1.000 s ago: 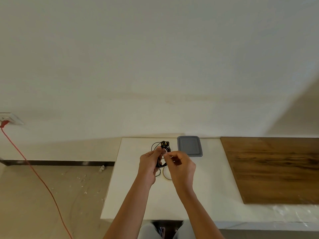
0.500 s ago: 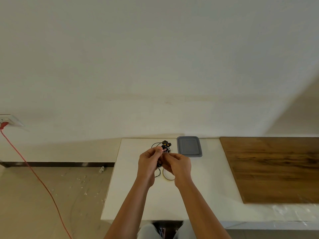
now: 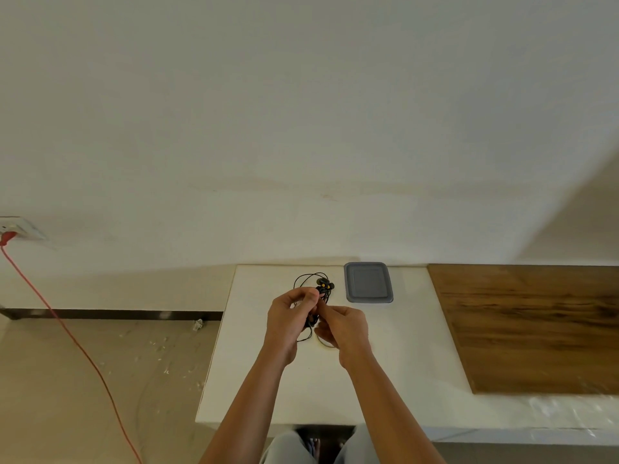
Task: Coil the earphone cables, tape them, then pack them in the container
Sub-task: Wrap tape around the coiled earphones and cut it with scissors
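Note:
Black earphone cables with orange-tipped earbuds are bunched in loops above the white table. My left hand grips the coiled bundle between thumb and fingers. My right hand is just right of it, fingers curled and pinching at the bundle's lower part; what it pinches is too small to tell. A grey lidded container lies at the table's far edge, right of the earbuds. A thin ring, likely a tape roll, peeks out on the table under my right hand.
A wooden board covers the surface to the right. A red cord runs from a wall socket across the floor on the left. The table's left edge drops to a littered floor.
My right hand has sunk a little and come closer to the left hand at the bundle. The tape ring is more covered than before.

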The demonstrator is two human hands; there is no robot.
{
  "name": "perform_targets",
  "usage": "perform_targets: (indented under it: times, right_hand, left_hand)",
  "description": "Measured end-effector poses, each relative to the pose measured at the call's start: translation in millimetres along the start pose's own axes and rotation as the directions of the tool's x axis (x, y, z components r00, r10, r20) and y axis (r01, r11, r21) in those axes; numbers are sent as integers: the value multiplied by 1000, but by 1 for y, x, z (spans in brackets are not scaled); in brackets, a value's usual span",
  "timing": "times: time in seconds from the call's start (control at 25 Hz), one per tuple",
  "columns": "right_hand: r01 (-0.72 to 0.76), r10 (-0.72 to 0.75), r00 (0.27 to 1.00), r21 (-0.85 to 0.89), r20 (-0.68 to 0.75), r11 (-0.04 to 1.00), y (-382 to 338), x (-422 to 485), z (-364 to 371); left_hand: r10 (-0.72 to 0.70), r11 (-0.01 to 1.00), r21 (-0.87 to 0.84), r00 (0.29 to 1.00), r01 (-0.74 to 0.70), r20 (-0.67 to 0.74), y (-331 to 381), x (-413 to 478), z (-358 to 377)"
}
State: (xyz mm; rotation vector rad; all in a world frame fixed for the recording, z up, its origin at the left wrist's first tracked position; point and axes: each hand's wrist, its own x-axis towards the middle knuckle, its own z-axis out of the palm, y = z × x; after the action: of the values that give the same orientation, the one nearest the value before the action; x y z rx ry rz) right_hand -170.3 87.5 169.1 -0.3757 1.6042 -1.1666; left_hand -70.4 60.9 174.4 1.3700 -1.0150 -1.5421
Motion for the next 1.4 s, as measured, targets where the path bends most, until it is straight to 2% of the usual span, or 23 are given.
perform_targets:
  times: [0.16,0.32,0.44,0.6,0.68,0.84,1.12,1.2,1.32,1.4]
  right_hand:
    - [-20,18,1000,-105,-26,994,3,5,-1]
    - [15,-22,999,-131,-50,991,5,4,-2]
    - [-15,14,1000,30,24,999,7,1,-6]
    - [-169,108,971,293,215,941,4,-3,-14]
    - [-259,166,943,326,287,909,3,-3,-14]
    - [-378,277,910,339,309,861,-1,2,-12]
    - [-414,282,895,406,346,815,12,7,-7]
    - [-397,255,896,402,363,825,14,7,-8]
    - [-357,222,905,363,363,861,16,8,-10]
    - [-334,210,912,341,353,879,17,9,-12]
  left_hand:
    - [-1,999,50,1000,1,-5,-7,-1,-2]
    - [23,997,68,999,-21,-30,-11,-2,-1]
    - [70,990,124,996,-62,-61,-10,-1,-3]
    - [153,962,238,986,-134,-60,-13,-4,-7]
    - [204,935,302,978,-186,-31,-13,-5,-9]
    - [239,901,354,968,-251,79,-14,-5,-9]
    - [143,881,424,972,-210,185,-11,-2,-12]
    - [108,882,428,968,-199,227,-11,-1,-13]
    - [-7,903,418,970,-97,241,-13,1,-15]
    - [-34,911,408,969,-70,243,-15,1,-16]
